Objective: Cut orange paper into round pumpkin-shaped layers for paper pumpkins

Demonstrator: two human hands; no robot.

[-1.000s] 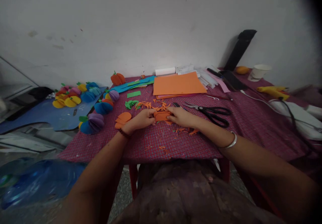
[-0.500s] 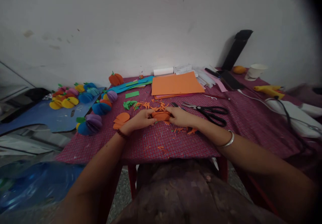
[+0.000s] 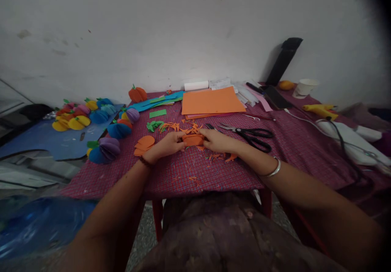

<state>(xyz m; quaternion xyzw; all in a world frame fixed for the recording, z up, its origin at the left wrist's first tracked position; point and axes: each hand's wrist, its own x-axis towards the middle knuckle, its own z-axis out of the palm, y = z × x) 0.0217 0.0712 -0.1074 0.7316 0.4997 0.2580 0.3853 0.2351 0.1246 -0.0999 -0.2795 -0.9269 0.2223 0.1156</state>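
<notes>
Between my two hands is an orange paper piece (image 3: pixel 193 140), rounded and seemingly folded, held above the checked tablecloth (image 3: pixel 171 178). My left hand (image 3: pixel 169 143) pinches its left end, and my right hand (image 3: pixel 216 141) pinches the right end. Orange paper scraps (image 3: pixel 191 128) lie just behind the hands, with green scraps (image 3: pixel 155 126) further left. Beside my left wrist rest several orange paper rounds (image 3: pixel 144 145). Black-handled scissors (image 3: pixel 249 133) lie to the right of my right hand, blades pointing left.
Orange sheets (image 3: pixel 212 101) are stacked at the back, near blue paper strips (image 3: pixel 159 102). Finished paper pumpkins (image 3: pixel 78 122) crowd the blue board at left; one orange pumpkin (image 3: pixel 137 94) stands by the wall. At right are a phone (image 3: pixel 276 97), a paper cup (image 3: pixel 305 88) and a yellow glue gun (image 3: pixel 320 110).
The view has shifted slightly, so everything appears a little further left. Both hands keep hold of the orange paper piece, with hardly any change in grip.
</notes>
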